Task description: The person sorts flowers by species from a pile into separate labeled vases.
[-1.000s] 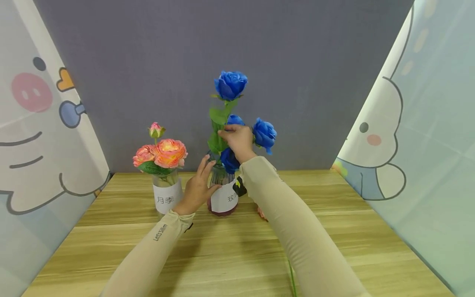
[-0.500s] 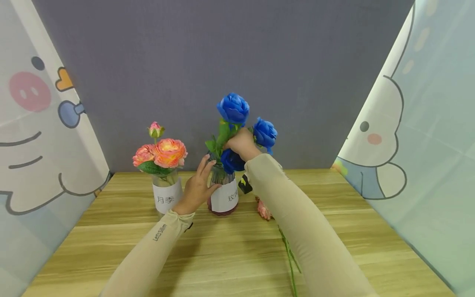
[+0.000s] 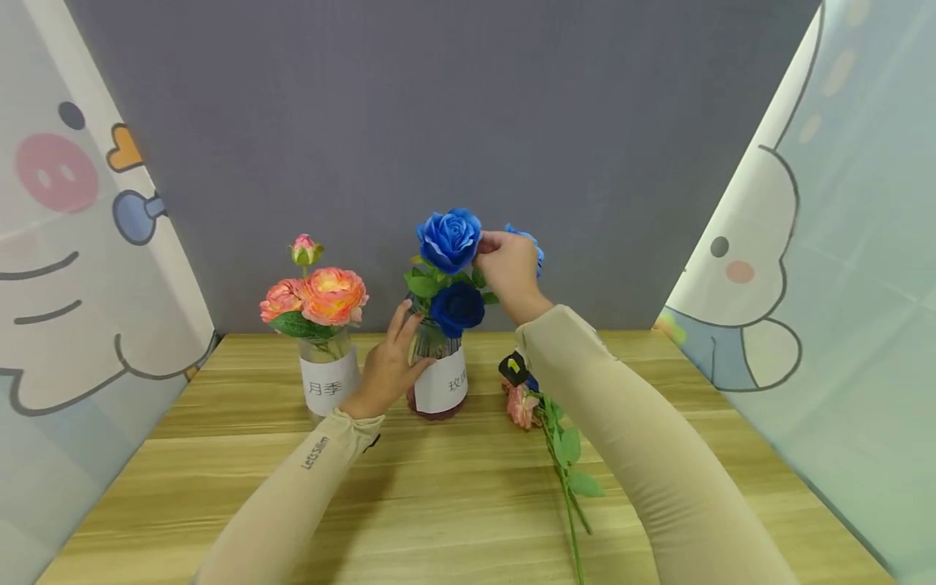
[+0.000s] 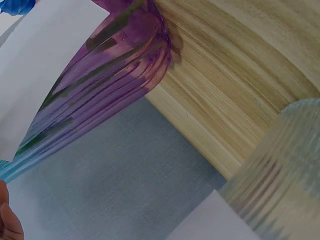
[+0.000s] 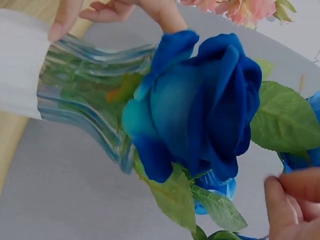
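Observation:
In the head view, my left hand holds the left side of a ribbed glass vase with a white paper label. Its thumb lies toward the front. The purple base of that vase fills the top of the left wrist view. My right hand pinches the right edge of the topmost blue rose with thumb and forefinger. Below sits a darker blue rose, large in the right wrist view. A third blue rose shows partly behind my right hand. Green leaves surround the stems.
Left of my left hand stands another labelled glass vase of orange-pink flowers. A pink flower and green stems lie on the table, partly near my right sleeve. A grey panel closes the back.
The top blue rose has come down into the vase and its bloom faces forward more. My right hand has shifted from its stem to the bloom's right edge. The left hand stays put.

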Tool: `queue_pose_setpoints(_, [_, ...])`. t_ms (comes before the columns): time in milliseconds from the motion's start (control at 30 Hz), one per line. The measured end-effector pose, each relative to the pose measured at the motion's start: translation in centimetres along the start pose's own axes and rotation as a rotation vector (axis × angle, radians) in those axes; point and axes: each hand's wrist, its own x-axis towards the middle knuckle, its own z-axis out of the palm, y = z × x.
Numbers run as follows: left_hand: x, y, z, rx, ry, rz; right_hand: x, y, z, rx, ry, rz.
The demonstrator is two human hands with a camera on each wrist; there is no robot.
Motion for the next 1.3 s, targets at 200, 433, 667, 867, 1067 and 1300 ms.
queue_pose_setpoints(200, [0.0, 0.4, 0.1, 0.077, 0.028, 0.02, -0.3, 0.8, -0.9, 0.209, 0.119, -0.006])
queue_pose_setpoints(433, [-0.2, 0.2, -0.3, 0.139, 0.074, 0.062, -0.6, 3.8, -2.5, 0.348, 0.158, 0.014])
queue_pose_setpoints(667, [0.0, -1.2, -1.2, -0.077, -0.092, -0.121, -1.6, 8.4, -5.1, 0.382, 0.022, 0.187])
queue_pose_setpoints(867, [0.3, -1.8, -1.3, -0.096, -0.173, -0.149, -3.6, 13.6, -7.4, 0.23, -0.506, 0.422])
queue_pose_setpoints(1067, [0.3, -1.9, -1.2, -0.087, -0.139, -0.137, -5.6, 17.5, -7.9, 0.109, -0.824, 0.55])
queue_pose_setpoints(1300, [0.3, -1.9, -0.6, -0.076, -0.116, -0.122, -6.9, 20.1, -7.9, 0.197, -0.75, 0.653])
